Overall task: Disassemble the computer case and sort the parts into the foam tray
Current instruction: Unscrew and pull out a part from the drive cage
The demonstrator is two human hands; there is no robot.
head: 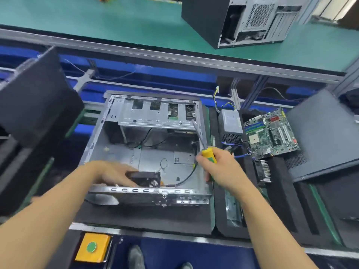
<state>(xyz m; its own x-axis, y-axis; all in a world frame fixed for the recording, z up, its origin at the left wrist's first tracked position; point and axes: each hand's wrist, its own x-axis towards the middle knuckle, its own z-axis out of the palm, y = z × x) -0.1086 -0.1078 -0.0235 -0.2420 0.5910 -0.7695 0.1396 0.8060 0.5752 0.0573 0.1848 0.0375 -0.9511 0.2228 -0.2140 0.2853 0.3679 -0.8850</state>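
**Fan in hand, case nearly gutted**

My left hand is inside the computer case, which lies open on its side in front of me. Its fingers are curled round the frame of the black fan, which sits against the near wall. My right hand is wrapped tight round the yellow-and-green handle of the screwdriver, with the shaft pointing away toward the drive cage at the far end.

I expect the fan to be light plastic with thin blades, so I'd hold it by the square frame and keep my fingers out of the middle. Black wires lie loose on the case floor near it. I cannot tell whether one is joined to the fan, so I'd lift gently. The case is stiff sheet metal with thin edges that could cut. It is probably light now, since little more than the cage, wires and fan is inside.

The foam tray is just to my right. A grey power supply stands in a far slot, the green circuit board rests tilted beside it, and a finned heat sink sits nearer me.
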